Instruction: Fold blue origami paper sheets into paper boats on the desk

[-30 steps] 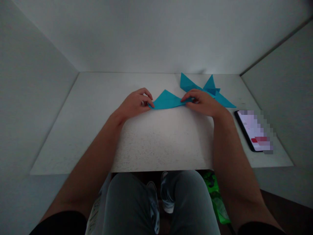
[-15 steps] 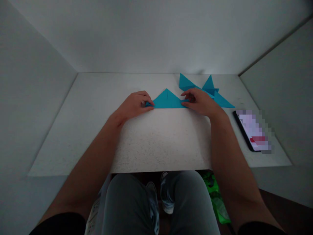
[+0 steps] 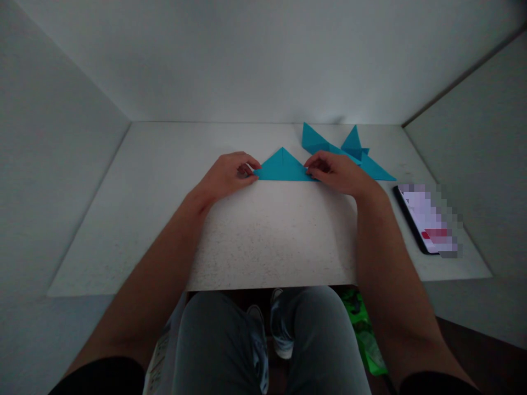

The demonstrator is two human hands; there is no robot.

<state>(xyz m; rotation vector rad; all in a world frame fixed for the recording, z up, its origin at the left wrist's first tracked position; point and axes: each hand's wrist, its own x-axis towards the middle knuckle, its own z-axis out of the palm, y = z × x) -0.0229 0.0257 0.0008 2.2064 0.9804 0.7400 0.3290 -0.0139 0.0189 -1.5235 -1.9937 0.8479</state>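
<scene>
A blue folded paper [image 3: 282, 166] lies on the white tabletop, its peak pointing away from me and a short crease running down from the tip. My left hand [image 3: 233, 174] pinches its left corner between thumb and fingers. At the right corner, my right hand [image 3: 331, 171] is closed on the paper with curled fingers, which hide that end. Just behind my right hand rest more folded blue paper pieces [image 3: 354, 144], partly covered by it.
A phone [image 3: 426, 219] with a lit, partly blurred screen lies at the right of the white table [image 3: 272, 236]. White walls [image 3: 263, 60] close in the back and sides. Below the front edge are my knees and a green bag [image 3: 366, 334].
My left fingers have shifted slightly outward at the left corner, and my right fingers have closed in on the right one. The loose folded pieces and the phone have stayed put.
</scene>
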